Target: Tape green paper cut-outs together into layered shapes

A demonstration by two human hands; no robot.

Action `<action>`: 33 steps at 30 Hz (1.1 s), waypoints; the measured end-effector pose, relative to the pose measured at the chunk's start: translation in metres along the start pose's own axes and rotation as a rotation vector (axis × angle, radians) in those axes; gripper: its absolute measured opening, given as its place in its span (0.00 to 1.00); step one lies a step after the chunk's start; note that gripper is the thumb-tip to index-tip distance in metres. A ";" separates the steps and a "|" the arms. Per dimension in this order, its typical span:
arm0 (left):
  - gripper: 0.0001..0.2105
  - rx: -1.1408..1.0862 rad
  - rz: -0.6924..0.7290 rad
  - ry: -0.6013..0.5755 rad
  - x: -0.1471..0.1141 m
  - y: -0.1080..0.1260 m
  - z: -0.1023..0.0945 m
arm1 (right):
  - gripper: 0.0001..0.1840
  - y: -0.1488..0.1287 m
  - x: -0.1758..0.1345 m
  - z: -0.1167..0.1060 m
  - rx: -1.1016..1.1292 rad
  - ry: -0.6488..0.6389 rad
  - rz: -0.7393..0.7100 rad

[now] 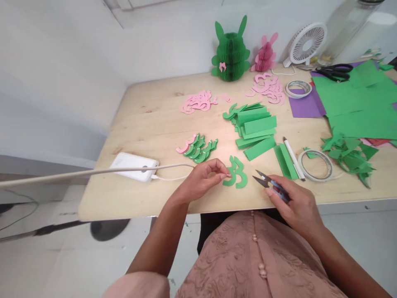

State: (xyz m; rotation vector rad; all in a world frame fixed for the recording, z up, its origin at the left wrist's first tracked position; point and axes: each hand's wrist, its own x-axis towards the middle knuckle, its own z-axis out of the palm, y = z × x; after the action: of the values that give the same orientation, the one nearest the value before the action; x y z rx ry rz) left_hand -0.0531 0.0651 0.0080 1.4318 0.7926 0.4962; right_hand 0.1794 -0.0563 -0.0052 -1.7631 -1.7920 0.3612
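Two green paper cut-outs (pixel 243 179) are lying, probably for easy reach, between your left hand (pixel 207 176), which is pinching a tiny pale scrap (pixel 229 175), and your right hand (pixel 296 203), which is gripping parted-blade snips (pixel 276 185), seemingly keeping them handy.

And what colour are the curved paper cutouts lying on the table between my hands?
The curved paper cutouts are green, in the head view.
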 end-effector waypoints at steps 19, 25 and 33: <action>0.08 -0.215 -0.025 0.160 -0.015 -0.012 0.023 | 0.15 0.076 0.032 -0.031 -0.658 0.110 -0.331; 0.09 -0.311 -0.031 0.227 -0.014 -0.013 0.026 | 0.17 0.079 0.031 -0.031 -0.593 0.139 -0.306; 0.07 -0.403 -0.017 0.208 -0.013 -0.009 0.037 | 0.11 0.010 0.028 -0.016 0.177 0.019 -0.105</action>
State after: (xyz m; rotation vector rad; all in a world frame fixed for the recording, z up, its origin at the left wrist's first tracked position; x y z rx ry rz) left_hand -0.0359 0.0293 -0.0001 1.0105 0.8141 0.7543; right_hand 0.1983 -0.0321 0.0078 -1.5401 -1.7737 0.4442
